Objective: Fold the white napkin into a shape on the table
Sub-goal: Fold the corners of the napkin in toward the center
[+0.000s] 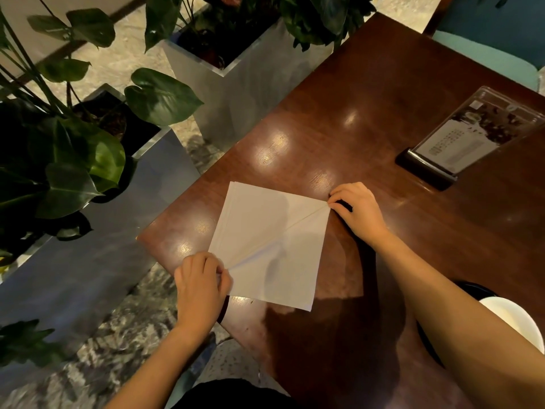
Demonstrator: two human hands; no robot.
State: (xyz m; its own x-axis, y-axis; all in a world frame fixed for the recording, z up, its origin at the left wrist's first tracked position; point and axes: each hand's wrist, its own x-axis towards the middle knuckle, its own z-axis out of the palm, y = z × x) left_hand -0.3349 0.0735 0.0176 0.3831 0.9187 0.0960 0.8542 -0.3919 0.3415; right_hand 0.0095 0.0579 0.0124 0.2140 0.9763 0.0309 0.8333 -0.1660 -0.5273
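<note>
The white napkin (259, 231) lies flat as a square near the corner of the dark wooden table (383, 119). A raised diagonal crease runs across it from its near-left corner to its far-right corner. My left hand (202, 283) pinches the near-left corner at the table's edge. My right hand (358, 209) pinches the far-right corner, fingers curled on the cloth. The napkin is pulled taut between the two hands.
A menu stand in a black base (460, 143) lies on the table to the right. Two metal planters with large green plants (236, 60) stand on the floor to the left. A teal chair (495, 54) is beyond the table.
</note>
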